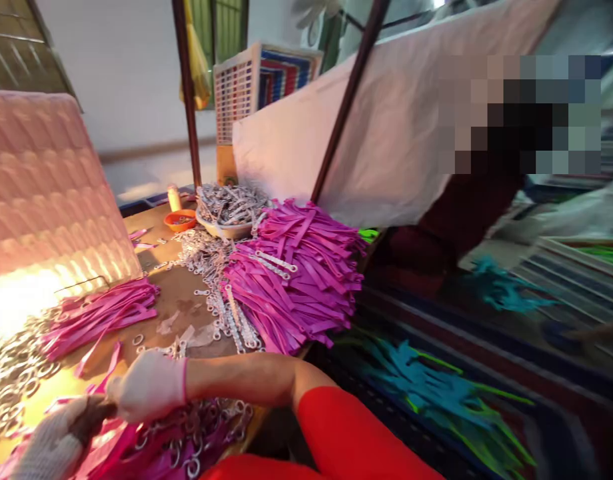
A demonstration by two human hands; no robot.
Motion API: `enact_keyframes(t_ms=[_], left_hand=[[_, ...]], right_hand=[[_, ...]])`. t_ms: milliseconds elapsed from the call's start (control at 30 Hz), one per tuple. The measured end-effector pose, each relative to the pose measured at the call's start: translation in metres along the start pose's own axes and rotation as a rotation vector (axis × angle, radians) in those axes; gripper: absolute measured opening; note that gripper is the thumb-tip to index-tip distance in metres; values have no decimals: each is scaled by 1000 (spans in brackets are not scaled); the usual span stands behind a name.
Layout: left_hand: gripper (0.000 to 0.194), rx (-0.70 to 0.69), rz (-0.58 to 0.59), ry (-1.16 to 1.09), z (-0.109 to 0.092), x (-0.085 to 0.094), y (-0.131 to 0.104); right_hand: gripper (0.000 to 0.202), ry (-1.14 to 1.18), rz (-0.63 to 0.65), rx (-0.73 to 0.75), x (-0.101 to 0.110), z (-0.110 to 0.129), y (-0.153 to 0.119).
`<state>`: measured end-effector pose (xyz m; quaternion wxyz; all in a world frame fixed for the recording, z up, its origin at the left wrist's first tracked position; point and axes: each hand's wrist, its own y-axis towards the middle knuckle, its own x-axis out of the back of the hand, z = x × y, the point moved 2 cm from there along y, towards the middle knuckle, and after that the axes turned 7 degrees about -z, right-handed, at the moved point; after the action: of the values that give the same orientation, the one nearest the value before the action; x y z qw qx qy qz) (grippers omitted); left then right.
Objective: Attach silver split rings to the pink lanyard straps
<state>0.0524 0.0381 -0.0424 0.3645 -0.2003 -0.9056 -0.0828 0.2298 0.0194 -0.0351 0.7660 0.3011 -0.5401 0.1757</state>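
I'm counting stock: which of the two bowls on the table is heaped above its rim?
The pale bowl: silvery ring-ended pieces mound above its rim. The orange bowl to its left holds only a little, low inside.

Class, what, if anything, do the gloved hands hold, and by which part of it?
It cannot be told: the left hand and right hand meet above pink strips, but any hold is blurred.

The single view looks from the wearer's head, forward and down, tilted sideways, over the gloved hands close at lower left and the brown flat-topped bench, towards the white smooth wall farther off.
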Motion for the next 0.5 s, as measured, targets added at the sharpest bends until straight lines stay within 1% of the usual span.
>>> enact_keyframes(t_ms=[67,100,133,167,233,300,367,433,500], left_hand=[[18,46,-74,-82,-2,4,-3],[21,81,-96,-89,-4,4,-6],[22,120,-90,-96,-8,3,-10],[19,159,-103,-99,-11,0,-13],[20,170,-164,-123,-16,-9,-17],[23,182,-227,-131,-16,-20,-18],[25,181,-278,-130,-14,-31,-20],[26,162,-315,-117,-14,-37,-21],[28,143,-331,-99,-15,-39,-23]], right_hand=[[29,-35,-91,-48,-4,-1,-7],[31,-39,-137,-73,-4,-1,-9],[30,-35,-176,-94,-4,0,-11],[28,-26,-201,-112,-4,0,-12],[24,6,-215,-171,-5,1,-13],[25,49,-180,-243,-9,2,-14],[27,78,-111,-298,-13,2,-15],[29,63,-51,-323,-15,3,-15],[31,27,-6,-322,-13,3,-14]])
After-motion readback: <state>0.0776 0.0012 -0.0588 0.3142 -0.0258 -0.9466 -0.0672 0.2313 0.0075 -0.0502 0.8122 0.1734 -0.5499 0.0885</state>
